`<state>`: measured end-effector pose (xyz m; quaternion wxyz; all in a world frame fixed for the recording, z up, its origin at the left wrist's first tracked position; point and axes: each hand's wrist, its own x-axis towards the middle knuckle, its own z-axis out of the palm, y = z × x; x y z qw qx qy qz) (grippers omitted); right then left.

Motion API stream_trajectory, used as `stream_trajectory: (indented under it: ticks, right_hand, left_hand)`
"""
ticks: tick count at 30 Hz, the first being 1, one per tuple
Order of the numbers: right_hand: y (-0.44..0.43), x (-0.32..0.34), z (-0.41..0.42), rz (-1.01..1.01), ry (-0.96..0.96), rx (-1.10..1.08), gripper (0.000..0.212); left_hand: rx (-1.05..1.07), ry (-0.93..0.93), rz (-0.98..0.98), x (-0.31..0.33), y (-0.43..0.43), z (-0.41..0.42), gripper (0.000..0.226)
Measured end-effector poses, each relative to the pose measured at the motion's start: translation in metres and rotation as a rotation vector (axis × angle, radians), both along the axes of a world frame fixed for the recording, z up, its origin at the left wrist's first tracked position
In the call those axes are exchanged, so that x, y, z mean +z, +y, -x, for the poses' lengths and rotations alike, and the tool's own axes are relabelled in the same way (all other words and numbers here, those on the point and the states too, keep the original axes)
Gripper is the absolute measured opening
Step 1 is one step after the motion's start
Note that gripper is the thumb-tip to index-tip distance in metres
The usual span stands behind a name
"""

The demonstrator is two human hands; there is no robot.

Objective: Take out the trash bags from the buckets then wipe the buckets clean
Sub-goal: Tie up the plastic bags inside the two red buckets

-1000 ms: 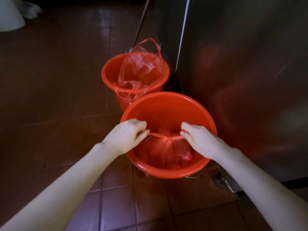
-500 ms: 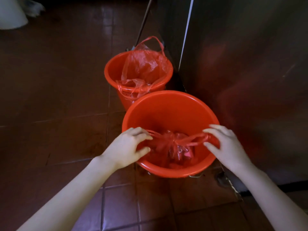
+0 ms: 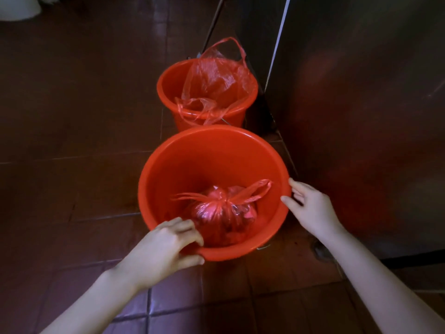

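Two red buckets stand on the floor. The near bucket is the larger one, and a knotted red trash bag lies at its bottom with its loops sticking up. My left hand grips the near rim, fingers inside and thumb outside. My right hand rests against the right rim with its fingers spread and holds nothing. The far bucket carries an open red trash bag, one handle standing above the rim.
A tall steel cabinet stands directly to the right of both buckets. A thin pole leans behind the far bucket. The brown tiled floor stretches to the left. A white object sits at the top left.
Both hands have let go of the bag's handles after pulling the knot tight. The tied bag now lies in the bucket. The left hand took the near rim and the right hand moved to the right rim.
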<state>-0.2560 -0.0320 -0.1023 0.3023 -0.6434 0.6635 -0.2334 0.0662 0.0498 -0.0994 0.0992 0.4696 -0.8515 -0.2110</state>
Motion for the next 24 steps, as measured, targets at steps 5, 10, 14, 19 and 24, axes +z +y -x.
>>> stream_trajectory:
  ticks: [5, 10, 14, 19, 24]
  right_hand:
    - [-0.025, -0.008, -0.064, 0.039, 0.017, 0.188, 0.056]
    - [-0.065, -0.003, -0.118, 0.053, 0.068, 0.37, 0.055]
    - [-0.103, 0.01, -0.133, 0.118, 0.15, 0.322, 0.053]
    - [-0.146, 0.022, -0.147, 0.15, 0.354, 0.324, 0.057]
    - [-0.177, 0.024, -0.169, 0.196, 0.523, 0.343, 0.062]
  left_hand:
    - [0.227, -0.006, 0.064, 0.004, 0.038, -0.039, 0.032]
    - [0.434, -0.026, 0.147, 0.001, 0.052, -0.075, 0.035]
    - [0.536, -0.046, 0.215, -0.003, 0.037, -0.094, 0.038]
    - [0.654, -0.034, 0.298, -0.016, -0.012, -0.102, 0.025]
    - [0.819, 0.053, 0.29, -0.023, -0.075, -0.108, 0.024]
